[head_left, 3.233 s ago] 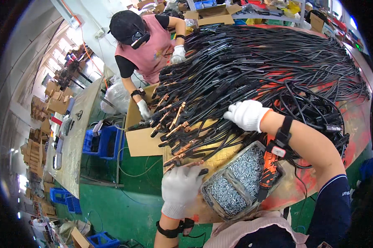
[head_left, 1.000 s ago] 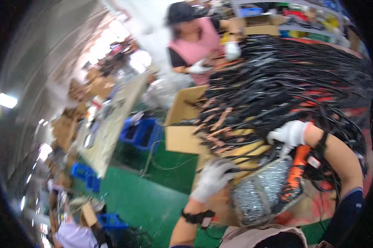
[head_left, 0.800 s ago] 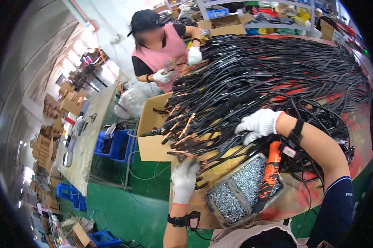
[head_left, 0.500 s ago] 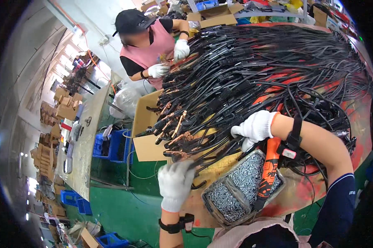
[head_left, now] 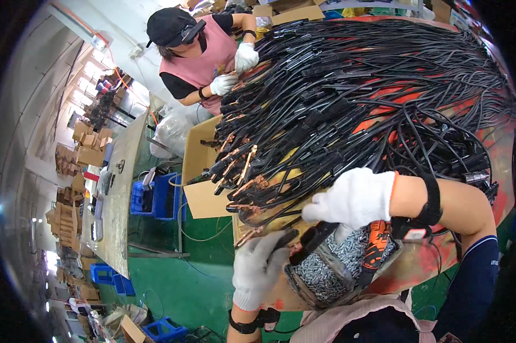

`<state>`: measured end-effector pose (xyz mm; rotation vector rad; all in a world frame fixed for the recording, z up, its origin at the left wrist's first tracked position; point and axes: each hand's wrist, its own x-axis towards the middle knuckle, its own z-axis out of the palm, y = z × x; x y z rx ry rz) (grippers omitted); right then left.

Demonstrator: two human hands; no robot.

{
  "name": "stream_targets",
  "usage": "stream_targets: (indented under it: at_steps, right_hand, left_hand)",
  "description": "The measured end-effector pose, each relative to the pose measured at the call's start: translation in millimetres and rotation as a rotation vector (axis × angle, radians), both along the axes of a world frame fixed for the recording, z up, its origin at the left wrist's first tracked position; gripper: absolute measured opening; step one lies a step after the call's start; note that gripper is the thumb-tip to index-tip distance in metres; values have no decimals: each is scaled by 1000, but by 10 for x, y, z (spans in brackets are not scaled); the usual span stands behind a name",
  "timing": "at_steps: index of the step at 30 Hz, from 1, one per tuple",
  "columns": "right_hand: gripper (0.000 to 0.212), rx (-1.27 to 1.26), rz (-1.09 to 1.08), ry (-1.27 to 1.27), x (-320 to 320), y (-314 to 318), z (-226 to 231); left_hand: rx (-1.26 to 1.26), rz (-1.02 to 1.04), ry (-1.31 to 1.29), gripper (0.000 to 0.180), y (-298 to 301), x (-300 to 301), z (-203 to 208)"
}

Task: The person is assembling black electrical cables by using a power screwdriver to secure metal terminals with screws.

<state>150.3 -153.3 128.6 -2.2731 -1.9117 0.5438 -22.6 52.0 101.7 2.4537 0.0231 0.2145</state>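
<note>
My left hand [head_left: 259, 267], in a white glove, has its fingers bent around a short black piece [head_left: 286, 238] at the near left end of the cable pile. Beside its fingers a copper end [head_left: 249, 235] sticks out over the table edge. My right hand [head_left: 354, 199], also gloved, closes on a black handle-like part [head_left: 316, 239] with a small copper tip, tilted above the screw tray. Part of its grip is hidden under the palm. The pile of black cables [head_left: 326, 123] has copper ends [head_left: 249, 163] pointing left. An orange and black handheld tool [head_left: 375, 246] lies across the tray.
A clear tray [head_left: 303, 294] with silver screws stands at the near table edge. Across the pile, a co-worker [head_left: 203, 57] in white gloves handles cable ends. A cardboard box [head_left: 203, 197] stands beside the table's left edge; blue crates [head_left: 155, 197] sit farther left.
My left hand has moved right, toward the tray. My right hand has come nearer and left, bringing a black part over the screws. The view has shifted slightly.
</note>
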Motion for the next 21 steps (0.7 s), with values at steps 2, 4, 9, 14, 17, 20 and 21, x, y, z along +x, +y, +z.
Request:
stream_targets:
  at_steps: [2, 4, 9, 14, 17, 20, 21]
  right_hand:
    - [45, 25, 57, -107, -47, -77, -69]
    - [44, 74, 46, -201, -86, -191, -56]
    - [30, 331, -21, -364, -324, -287, -73]
    - [18, 485, -125, -496, -665, -317, -31]
    - [32, 636, -162, -538, -756, -385, 107]
    - [43, 865, -312, -273, -861, -589, 57]
    - [44, 884, -592, 88, -993, -681, -105]
  left_hand:
    - [14, -25, -49, 30, -50, -54, -29]
    - [25, -52, -101, 30, -126, -82, -15]
    - [-94, 39, -28, 30, -379, -93, 116]
    - [-65, 36, -326, 25, -479, -88, -116]
    - [-1041, 19, 465, 55, -487, -26, -375]
    - [-1148, -102, 555, 86, -519, -118, -276]
    - [-1058, -85, 429, 100, -714, -121, -122]
